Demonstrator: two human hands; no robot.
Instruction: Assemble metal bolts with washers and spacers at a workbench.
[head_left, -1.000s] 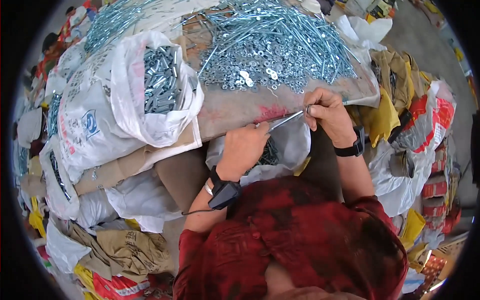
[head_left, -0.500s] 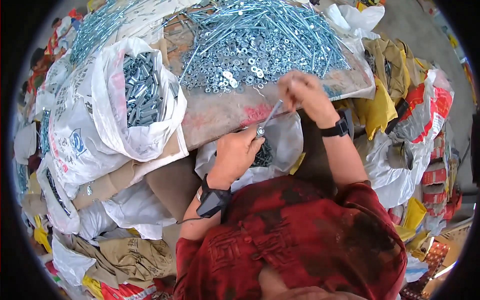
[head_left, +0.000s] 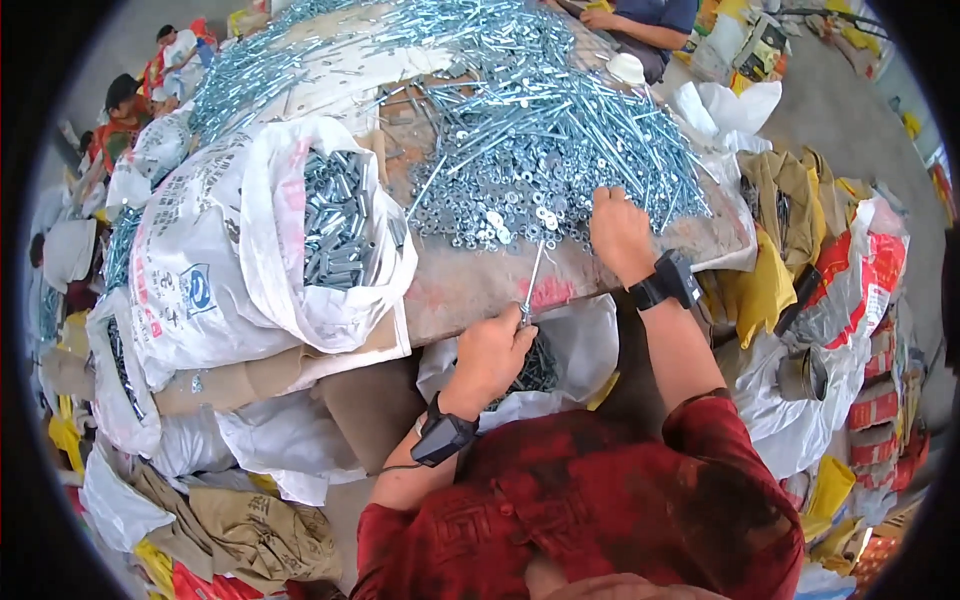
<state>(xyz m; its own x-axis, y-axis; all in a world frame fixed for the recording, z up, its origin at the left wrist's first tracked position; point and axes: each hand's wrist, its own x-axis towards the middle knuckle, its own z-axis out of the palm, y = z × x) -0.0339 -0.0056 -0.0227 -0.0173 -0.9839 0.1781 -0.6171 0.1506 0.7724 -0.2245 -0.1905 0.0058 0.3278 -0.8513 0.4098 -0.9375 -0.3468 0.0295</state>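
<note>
Metal rod (head_left: 536,268) stood out past the worktop (head_left: 455,290) edge toward washer pile (head_left: 510,200) | left hand (head_left: 492,357) had its near end pinched | right hand (head_left: 622,238) at pile, grip I couldn't tell | I judged rod light, stiff, slick; best held near-end

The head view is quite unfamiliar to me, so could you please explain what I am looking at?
There is no robot here: a person works with two bare hands, a black device strapped at the left wrist. A wide fisheye camera on the person's head looks down, so straight edges bend near the rim. On the covered table lie small washers and long metal rods; at the left stands a white sack of short metal tubes. The left hand holds a thin rod upward. The right hand is at the washers' edge; its grip is hidden.
</note>
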